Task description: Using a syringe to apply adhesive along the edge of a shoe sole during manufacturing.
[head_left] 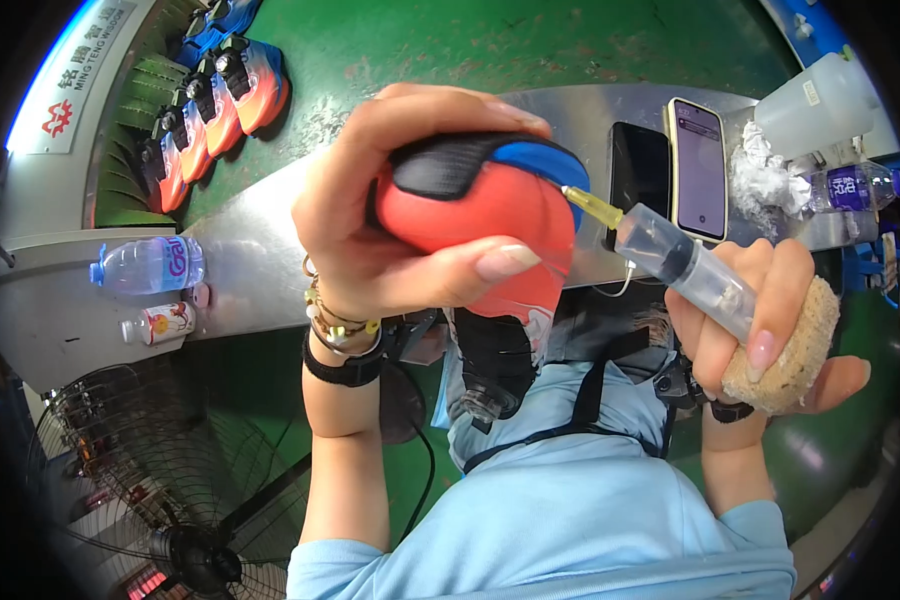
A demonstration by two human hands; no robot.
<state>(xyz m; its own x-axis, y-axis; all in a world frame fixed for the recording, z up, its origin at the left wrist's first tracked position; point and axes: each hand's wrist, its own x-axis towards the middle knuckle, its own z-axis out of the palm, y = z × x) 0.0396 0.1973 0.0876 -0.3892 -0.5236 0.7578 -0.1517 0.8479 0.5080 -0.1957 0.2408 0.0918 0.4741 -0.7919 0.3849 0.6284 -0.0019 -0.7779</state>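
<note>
My left hand [338,215] is wrapped round a red shoe [465,215] with black and blue parts on its sole. The shoe is held with the sole turned up and away, and my thumb presses on the red upper. In my right hand [705,335] is a clear plastic syringe [675,255] with a dark plunger and a yellow dispensing tip. That tip points left and meets the shoe by the edge of the blue sole part. A tan sponge-like block [795,350] is also gripped in the same hand, against the palm.
Two phones [698,170] lie on the metal bench edge [260,220], with crumpled white tissue [765,180] and a translucent container [820,105] to their right. Bottles [150,265] lie at the left. Several similar shoes [255,85] sit far left on the green surface. A fan [195,555] stands lower left.
</note>
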